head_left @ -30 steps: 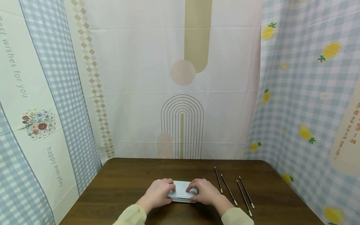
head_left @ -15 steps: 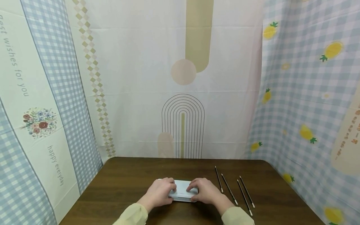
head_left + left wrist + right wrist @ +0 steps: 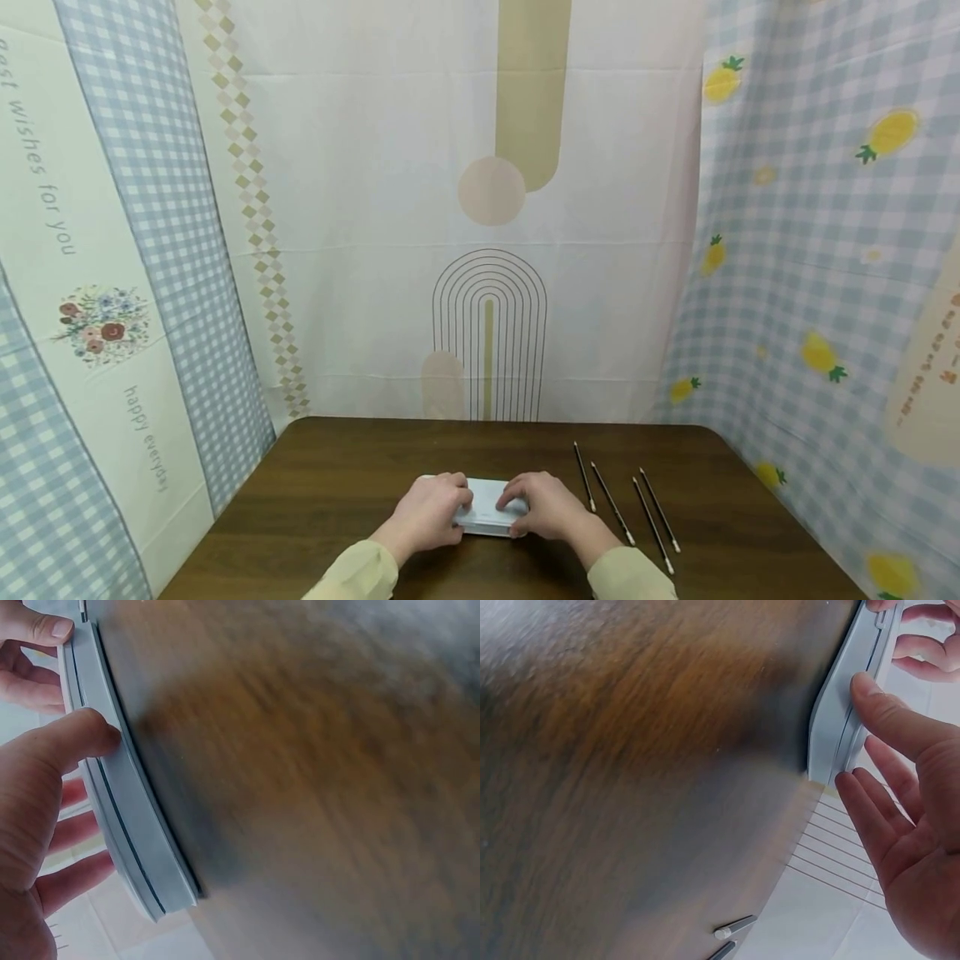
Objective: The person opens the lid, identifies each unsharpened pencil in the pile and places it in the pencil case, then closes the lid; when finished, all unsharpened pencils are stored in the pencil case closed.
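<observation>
A pale blue-white flat case (image 3: 483, 498) lies on the brown table, long side toward me, its lid down. My left hand (image 3: 431, 510) grips its left end, thumb on the front side and fingers over the top. At the other end my right hand (image 3: 551, 507) holds it likewise. In the left wrist view, a thin dark seam runs along the side of the case (image 3: 139, 817), and the thumb presses near it. The right wrist view has the thumb on the side of the case (image 3: 836, 712), near a small catch. What is inside is hidden.
Several dark pencils (image 3: 612, 503) with white ends lie spread out to the right of my right hand, on the wooden table (image 3: 337, 483). Patterned cloths (image 3: 360, 208) hang behind the table and along both sides.
The head view has shifted very slightly. Both hands keep their hold on the case, and the pencils lie as before.
</observation>
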A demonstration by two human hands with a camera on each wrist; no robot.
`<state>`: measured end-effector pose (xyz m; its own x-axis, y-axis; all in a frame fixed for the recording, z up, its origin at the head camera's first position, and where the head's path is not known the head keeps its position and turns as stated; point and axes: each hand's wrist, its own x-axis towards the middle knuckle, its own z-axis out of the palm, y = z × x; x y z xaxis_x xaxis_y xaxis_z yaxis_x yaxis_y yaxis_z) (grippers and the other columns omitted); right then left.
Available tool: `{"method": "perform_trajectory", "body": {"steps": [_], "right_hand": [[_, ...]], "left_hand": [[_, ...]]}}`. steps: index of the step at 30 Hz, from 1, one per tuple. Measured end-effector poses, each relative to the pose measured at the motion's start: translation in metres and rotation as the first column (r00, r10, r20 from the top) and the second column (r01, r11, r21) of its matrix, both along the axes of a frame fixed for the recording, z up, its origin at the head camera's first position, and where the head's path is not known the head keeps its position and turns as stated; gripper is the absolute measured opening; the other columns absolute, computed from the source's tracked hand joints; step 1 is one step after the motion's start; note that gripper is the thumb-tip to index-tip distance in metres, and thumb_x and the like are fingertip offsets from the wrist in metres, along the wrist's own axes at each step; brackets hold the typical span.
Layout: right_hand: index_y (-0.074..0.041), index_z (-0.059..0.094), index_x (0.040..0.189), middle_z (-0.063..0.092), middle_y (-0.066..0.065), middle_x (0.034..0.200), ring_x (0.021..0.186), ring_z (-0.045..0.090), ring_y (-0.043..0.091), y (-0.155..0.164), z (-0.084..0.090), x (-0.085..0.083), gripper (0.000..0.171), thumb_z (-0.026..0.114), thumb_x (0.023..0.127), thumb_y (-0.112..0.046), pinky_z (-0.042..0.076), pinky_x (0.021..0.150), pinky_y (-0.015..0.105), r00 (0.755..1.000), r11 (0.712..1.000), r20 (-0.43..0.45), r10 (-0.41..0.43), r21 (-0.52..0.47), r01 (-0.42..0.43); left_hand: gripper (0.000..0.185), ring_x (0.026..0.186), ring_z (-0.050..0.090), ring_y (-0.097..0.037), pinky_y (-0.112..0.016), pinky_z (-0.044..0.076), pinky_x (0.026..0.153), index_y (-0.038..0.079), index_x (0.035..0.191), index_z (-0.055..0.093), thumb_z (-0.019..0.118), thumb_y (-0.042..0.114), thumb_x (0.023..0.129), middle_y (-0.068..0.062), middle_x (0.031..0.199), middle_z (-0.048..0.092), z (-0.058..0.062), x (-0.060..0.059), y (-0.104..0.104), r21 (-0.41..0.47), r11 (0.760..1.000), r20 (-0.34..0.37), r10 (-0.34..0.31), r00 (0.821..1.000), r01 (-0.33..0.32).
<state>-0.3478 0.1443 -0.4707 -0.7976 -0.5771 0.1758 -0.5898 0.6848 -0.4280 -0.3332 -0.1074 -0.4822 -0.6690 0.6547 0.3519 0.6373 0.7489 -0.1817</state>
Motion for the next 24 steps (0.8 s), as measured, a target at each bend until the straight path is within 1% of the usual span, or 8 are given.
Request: {"method": "perform_trajectory", "body": {"steps": [4,9,15,18,22,24], "right_hand": [[-0.025,0.085,0.1,0.077,-0.002,0.12,0.117,0.069,0.022,0.002,-0.002,-0.007,0.034,0.1,0.071,-0.016,0.058,0.098,0.045,1.0,1.0,0.012,0.005,0.01,-0.005],[-0.026,0.085,0.1,0.076,-0.002,0.12,0.117,0.069,0.023,0.005,-0.003,-0.013,0.035,0.1,0.07,-0.016,0.058,0.098,0.045,1.0,1.0,0.0,0.006,0.016,-0.006],[-0.024,0.085,0.1,0.076,0.0,0.12,0.117,0.069,0.024,0.005,-0.005,-0.013,0.035,0.099,0.071,-0.012,0.058,0.098,0.046,1.0,1.0,0.007,0.009,0.005,-0.009],[-0.023,0.085,0.1,0.077,0.001,0.119,0.116,0.07,0.025,0.005,-0.005,-0.013,0.036,0.099,0.07,-0.009,0.058,0.098,0.046,1.0,1.0,-0.003,0.01,-0.002,-0.01],[-0.022,0.085,0.099,0.078,0.0,0.116,0.114,0.071,0.024,0.003,-0.004,-0.012,0.037,0.099,0.068,-0.007,0.058,0.097,0.045,1.0,1.0,-0.027,0.003,-0.008,-0.003],[-0.021,0.085,0.099,0.078,-0.001,0.115,0.113,0.071,0.023,0.003,-0.003,-0.012,0.037,0.1,0.068,-0.007,0.058,0.097,0.045,1.0,1.0,-0.03,-0.003,-0.01,0.002]], "left_hand": [[0.028,0.08,0.061,-0.009,-0.03,0.054,0.066,0.023,0.086,0.073,0.094,0.03,0.069,0.009,0.095,0.065,-0.001,-0.003,0.004,-0.007,1.0,-0.01,0.01,1.0,-0.01],[0.029,0.082,0.062,-0.011,-0.031,0.054,0.064,0.023,0.085,0.071,0.094,0.029,0.068,0.007,0.095,0.065,-0.002,-0.006,0.009,-0.001,1.0,-0.02,0.022,1.0,-0.022],[0.029,0.081,0.062,-0.011,-0.03,0.052,0.061,0.022,0.084,0.072,0.094,0.028,0.067,0.007,0.094,0.065,-0.003,-0.003,0.011,0.003,1.0,-0.017,0.024,1.0,-0.024],[0.028,0.081,0.062,-0.012,-0.03,0.051,0.06,0.022,0.084,0.073,0.095,0.028,0.068,0.007,0.094,0.065,-0.003,-0.003,0.013,0.001,1.0,-0.018,0.03,0.999,-0.03],[0.028,0.081,0.064,-0.012,-0.031,0.055,0.063,0.022,0.083,0.073,0.097,0.029,0.069,0.006,0.093,0.065,0.001,-0.003,0.013,0.003,0.999,-0.029,0.04,0.999,-0.04],[0.027,0.082,0.065,-0.013,-0.032,0.057,0.066,0.023,0.083,0.074,0.097,0.03,0.07,0.006,0.094,0.066,0.002,-0.003,0.013,0.006,0.999,-0.02,0.049,0.999,-0.049]]}}
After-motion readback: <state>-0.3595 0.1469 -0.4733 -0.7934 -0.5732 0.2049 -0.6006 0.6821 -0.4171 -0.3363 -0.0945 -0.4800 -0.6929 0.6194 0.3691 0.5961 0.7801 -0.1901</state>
